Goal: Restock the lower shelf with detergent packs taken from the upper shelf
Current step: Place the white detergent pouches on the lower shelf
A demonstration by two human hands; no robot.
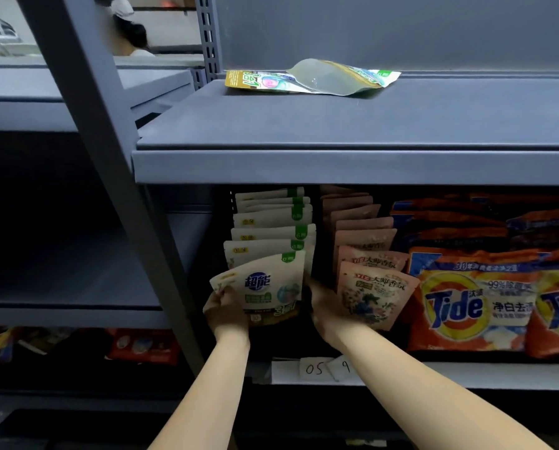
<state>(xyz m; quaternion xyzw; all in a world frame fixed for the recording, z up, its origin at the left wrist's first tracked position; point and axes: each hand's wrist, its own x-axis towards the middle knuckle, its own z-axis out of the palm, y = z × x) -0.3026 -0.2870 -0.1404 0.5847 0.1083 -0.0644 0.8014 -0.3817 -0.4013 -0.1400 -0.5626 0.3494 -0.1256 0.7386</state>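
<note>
- Gripping the front cream pack (265,292) by its left edge, the left hand (223,311) holds it tilted on the lower shelf (401,373).
- The right hand (325,311) cups its right side, beside pink packs (374,292).
- One pack (307,78) lies flat on the upper shelf (336,125).
- Orange Tide bags (473,303) stand rightmost.

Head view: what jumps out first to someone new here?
Both hands sit at the lower shelf: the left hand grips the front white detergent pack at its left edge, the right hand is at its right side. On the upper shelf one last white pack lies flat. Bright orange Tide bags fill the lower shelf's right.
</note>
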